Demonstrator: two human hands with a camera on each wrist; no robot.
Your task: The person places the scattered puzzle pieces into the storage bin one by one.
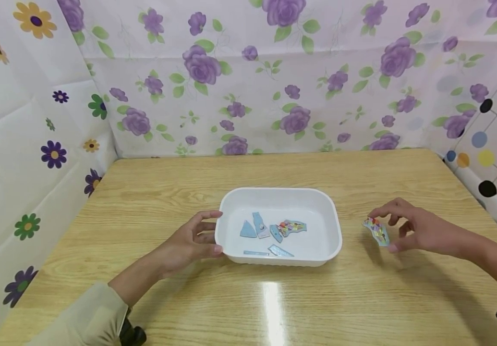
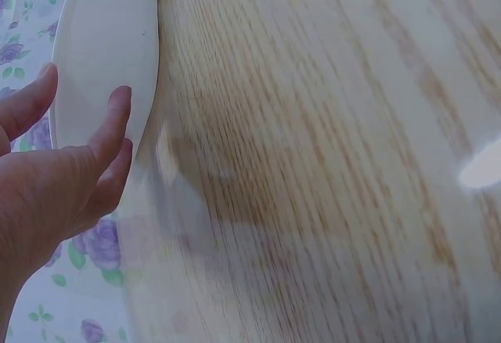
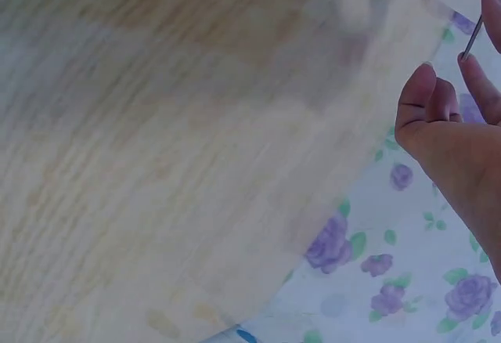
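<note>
A white plastic tray stands on the wooden table, with several flat light-blue pieces in it. One of these, a piece with a colourful picture, lies right of the middle; a plain blue triangular piece lies at the left. My left hand touches the tray's left end, fingers and thumb spread along its rim and wall. Right of the tray, my right hand pinches a flat irregular colourful piece between thumb and fingers, above the table. In the right wrist view that piece shows only as a thin edge.
The wooden table reaches back to a wall covering with purple flowers. Flower-printed sheeting flanks the left side, dotted sheeting the right. A bright light reflection shows on the table in front of the tray.
</note>
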